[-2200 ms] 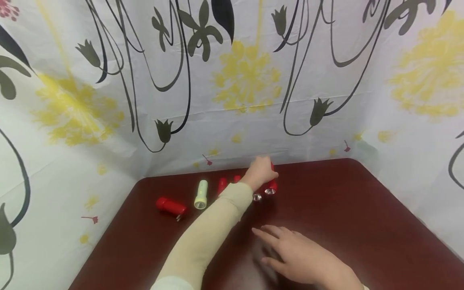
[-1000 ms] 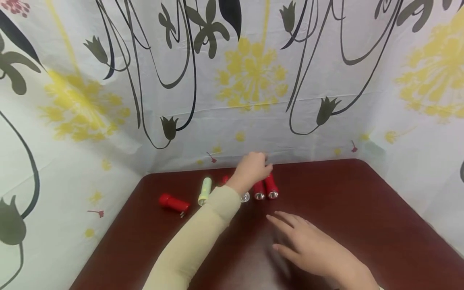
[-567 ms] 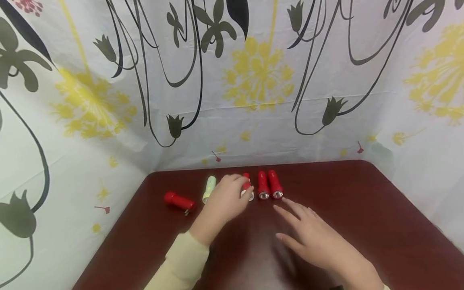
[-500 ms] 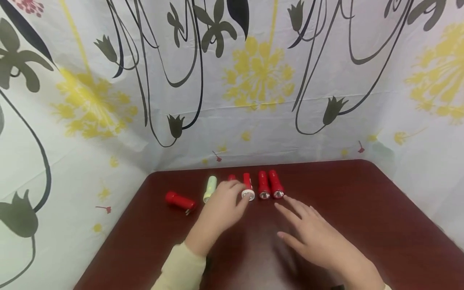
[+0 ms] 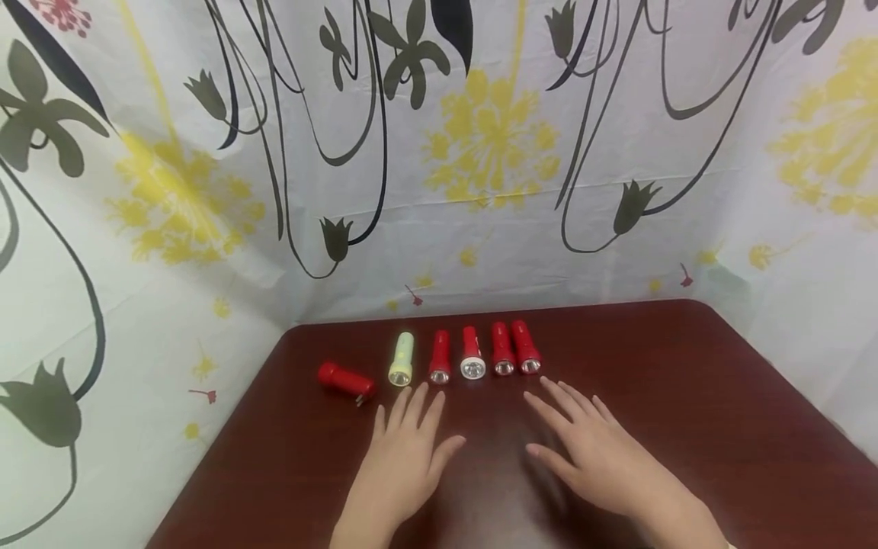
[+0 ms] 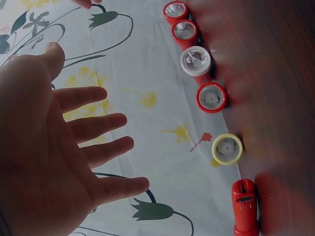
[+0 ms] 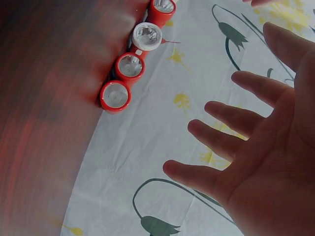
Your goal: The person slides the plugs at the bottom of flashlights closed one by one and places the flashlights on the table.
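Observation:
Several flashlights lie in a row toward the back of the table, lenses facing me. From the left in the head view come a pale green flashlight (image 5: pixel 402 360), a red flashlight (image 5: pixel 440 355), a red flashlight with a white head (image 5: pixel 472 354), and a close pair, one red flashlight (image 5: pixel 503 348) beside another (image 5: pixel 526 347). Left of the row, a red flashlight with metal plug prongs (image 5: pixel 346 380) lies turned sideways. My left hand (image 5: pixel 401 461) is spread, fingertips just in front of the pale green one. My right hand (image 5: pixel 604 457) is likewise spread, nearest the right-hand pair. Both hold nothing.
The dark red-brown table (image 5: pixel 686 381) has rounded back corners. A white cloth (image 5: pixel 439 252) printed with flowers hangs behind it and along both sides.
My left hand reached over the red flashlights at the right, then drew back left and toward me, its fingers straightening. The right hand stayed spread. The row is now fully in sight.

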Motion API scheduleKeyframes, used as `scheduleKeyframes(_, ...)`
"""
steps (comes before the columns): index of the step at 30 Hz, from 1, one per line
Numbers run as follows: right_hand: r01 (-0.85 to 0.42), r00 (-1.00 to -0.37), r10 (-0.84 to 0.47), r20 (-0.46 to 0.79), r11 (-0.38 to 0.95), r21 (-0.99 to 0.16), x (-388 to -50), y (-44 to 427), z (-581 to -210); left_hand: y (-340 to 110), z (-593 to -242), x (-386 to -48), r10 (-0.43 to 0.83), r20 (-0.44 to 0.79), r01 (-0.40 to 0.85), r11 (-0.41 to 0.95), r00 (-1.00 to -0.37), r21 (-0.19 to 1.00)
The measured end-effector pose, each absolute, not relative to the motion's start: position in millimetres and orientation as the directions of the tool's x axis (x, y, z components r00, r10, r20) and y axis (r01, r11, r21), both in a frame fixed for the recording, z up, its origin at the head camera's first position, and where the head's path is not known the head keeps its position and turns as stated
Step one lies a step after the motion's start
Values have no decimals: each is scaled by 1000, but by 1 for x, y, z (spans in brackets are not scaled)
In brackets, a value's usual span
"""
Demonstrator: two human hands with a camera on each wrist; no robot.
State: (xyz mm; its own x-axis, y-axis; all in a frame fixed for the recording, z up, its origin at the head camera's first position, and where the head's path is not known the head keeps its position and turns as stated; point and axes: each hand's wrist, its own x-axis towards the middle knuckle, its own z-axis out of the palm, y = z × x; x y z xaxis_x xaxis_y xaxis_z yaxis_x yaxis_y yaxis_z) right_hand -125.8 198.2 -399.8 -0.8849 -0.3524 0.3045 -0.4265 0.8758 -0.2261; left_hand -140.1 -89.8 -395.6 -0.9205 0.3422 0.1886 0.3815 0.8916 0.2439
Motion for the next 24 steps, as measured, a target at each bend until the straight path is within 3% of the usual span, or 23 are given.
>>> scheduleKeyframes(24, -433, -899, -386, 207, 853, -292, -127, 196, -401, -106, -407, -148, 364, 241, 422, 867, -900, 266)
